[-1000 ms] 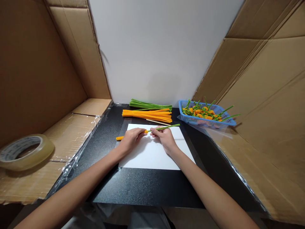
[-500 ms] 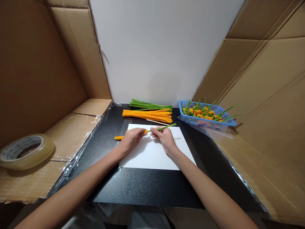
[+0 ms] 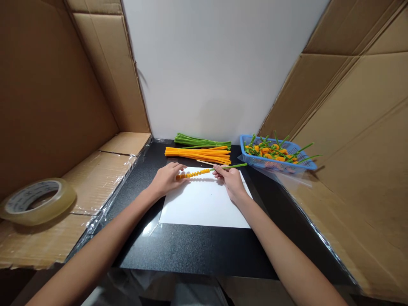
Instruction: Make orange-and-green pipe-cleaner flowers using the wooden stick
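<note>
An orange coiled pipe cleaner [image 3: 197,173] stretches between my hands over the white paper [image 3: 204,204], its turns looser on the left and tighter on the right. My left hand [image 3: 168,179] is closed round the left end of the coil, which its fingers partly hide. From the right end of the coil runs a green pipe cleaner [image 3: 237,165]. My right hand [image 3: 232,182] pinches this stem just beside the coil, and the free end sticks out to the right.
Behind the paper lie an orange bundle of pipe cleaners [image 3: 197,154], a green bundle [image 3: 200,140] and a thin pale stick [image 3: 205,162]. A blue basket [image 3: 270,162] of orange and green pieces stands at right. A tape roll [image 3: 63,199] rests on cardboard at left.
My hands have moved apart, the left one leftward and the right one rightward. The orange coil now shows drawn out between them, where only a short bit showed before.
</note>
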{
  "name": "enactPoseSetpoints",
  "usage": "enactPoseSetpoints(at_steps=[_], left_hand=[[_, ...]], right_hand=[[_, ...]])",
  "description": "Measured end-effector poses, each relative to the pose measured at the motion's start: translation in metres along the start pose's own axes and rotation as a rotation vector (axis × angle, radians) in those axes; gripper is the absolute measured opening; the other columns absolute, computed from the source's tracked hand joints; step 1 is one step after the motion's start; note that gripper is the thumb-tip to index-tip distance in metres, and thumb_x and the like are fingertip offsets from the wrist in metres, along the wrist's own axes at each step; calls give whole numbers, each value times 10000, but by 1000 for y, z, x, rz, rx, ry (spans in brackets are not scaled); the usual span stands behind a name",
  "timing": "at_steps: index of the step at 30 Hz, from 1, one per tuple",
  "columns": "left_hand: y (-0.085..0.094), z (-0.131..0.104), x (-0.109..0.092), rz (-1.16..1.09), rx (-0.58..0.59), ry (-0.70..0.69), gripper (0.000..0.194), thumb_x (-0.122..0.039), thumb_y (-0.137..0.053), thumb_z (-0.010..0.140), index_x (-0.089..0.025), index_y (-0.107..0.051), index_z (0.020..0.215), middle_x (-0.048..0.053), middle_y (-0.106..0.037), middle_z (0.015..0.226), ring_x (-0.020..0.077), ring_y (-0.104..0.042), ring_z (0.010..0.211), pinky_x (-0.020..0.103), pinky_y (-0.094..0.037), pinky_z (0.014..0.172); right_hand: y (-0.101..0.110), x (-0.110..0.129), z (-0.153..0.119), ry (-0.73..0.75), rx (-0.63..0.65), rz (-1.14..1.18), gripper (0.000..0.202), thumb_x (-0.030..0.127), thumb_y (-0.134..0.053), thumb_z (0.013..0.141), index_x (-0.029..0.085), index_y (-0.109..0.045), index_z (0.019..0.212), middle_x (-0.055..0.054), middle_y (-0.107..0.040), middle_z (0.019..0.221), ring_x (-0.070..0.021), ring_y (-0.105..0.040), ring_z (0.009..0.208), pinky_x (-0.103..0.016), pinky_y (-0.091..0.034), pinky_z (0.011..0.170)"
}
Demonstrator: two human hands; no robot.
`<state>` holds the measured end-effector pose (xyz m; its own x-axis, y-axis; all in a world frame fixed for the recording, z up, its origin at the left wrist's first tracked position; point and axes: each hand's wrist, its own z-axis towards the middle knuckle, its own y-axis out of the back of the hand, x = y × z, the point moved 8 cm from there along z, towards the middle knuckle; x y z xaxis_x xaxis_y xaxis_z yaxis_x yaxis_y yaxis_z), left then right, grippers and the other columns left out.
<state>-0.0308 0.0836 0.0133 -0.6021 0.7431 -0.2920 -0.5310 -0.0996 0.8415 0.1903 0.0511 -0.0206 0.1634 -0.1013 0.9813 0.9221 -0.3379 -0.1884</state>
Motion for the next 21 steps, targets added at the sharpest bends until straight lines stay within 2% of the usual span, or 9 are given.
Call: enactPoseSetpoints(at_steps=[4, 8, 10, 11, 14, 15, 17, 19, 21], left_hand=[[-4, 2, 17, -8, 57, -13, 192, -373, -622, 889, -204, -709, 913, 50, -683, 861, 186, -623, 784, 263, -462, 686], [-5, 3, 23, -15, 37, -2, 162, -302, -579, 908, -206, -710, 915, 52, -688, 876, 183, -621, 782, 261, -461, 683], [-3, 3, 19, -43, 23, -16, 152, -257, -567, 908, -208, -711, 921, 50, -689, 884, 179, -623, 789, 261, -469, 696], [-2, 3, 15, -71, 17, -29, 155, -235, -560, 909, -207, -711, 926, 50, -688, 887, 176, -623, 792, 259, -472, 701], [-3, 2, -2, -223, 18, -83, 154, -215, -555, 920, -193, -706, 934, 54, -689, 892, 163, -628, 797, 254, -483, 705], [-4, 2, -8, -294, 20, -95, 142, -230, -568, 922, -186, -703, 936, 57, -695, 898, 160, -633, 801, 254, -490, 709], [-7, 1, -17, -463, 11, -76, 138, -285, -630, 900, -177, -691, 959, 65, -711, 921, 163, -653, 826, 264, -517, 733], [-11, 2, -16, -633, -13, 10, 237, -357, -722, 831, -170, -678, 970, 69, -719, 945, 175, -673, 855, 280, -549, 750], [-14, 3, -9, -770, -48, 117, 338, -411, -783, 760, -163, -671, 962, 69, -719, 960, 182, -686, 867, 289, -571, 751]], right_hand=[[24, -3, 8, -106, -47, -141, 468, 563, -866, 566, 141, -662, 567, -59, -644, 514, -87, -462, 401, -222, -303, 365], [23, -3, 3, -202, 165, -494, 519, 586, -791, 672, 148, -622, 451, -65, -561, 373, -104, -438, 318, -235, -239, 344], [7, 8, -3, -73, 304, -600, 466, 520, -791, 703, 159, -638, 452, -52, -570, 391, -128, -475, 353, -267, -316, 403], [-2, 21, -7, 78, 323, -630, 410, 471, -784, 730, 166, -661, 485, -44, -598, 438, -141, -509, 406, -282, -363, 458], [-24, 54, -25, 537, 231, -720, 87, 291, -747, 787, 212, -770, 816, -58, -746, 807, -222, -644, 758, -355, -467, 740], [-34, 56, -32, 626, 263, -758, 145, 258, -758, 777, 227, -770, 918, -69, -755, 936, -251, -644, 904, -387, -457, 845], [-50, 48, -42, 674, 374, -841, 245, 245, -757, 788, 244, -750, 1032, -76, -745, 1052, -266, -623, 1014, -401, -434, 904], [-56, 35, -44, 609, 455, -926, 153, 244, -701, 844, 242, -755, 986, -67, -754, 980, -245, -641, 918, -365, -441, 815], [-53, 27, -41, 543, 457, -959, 121, 236, -641, 890, 232, -759, 913, -56, -754, 895, -217, -644, 802, -330, -425, 722]])
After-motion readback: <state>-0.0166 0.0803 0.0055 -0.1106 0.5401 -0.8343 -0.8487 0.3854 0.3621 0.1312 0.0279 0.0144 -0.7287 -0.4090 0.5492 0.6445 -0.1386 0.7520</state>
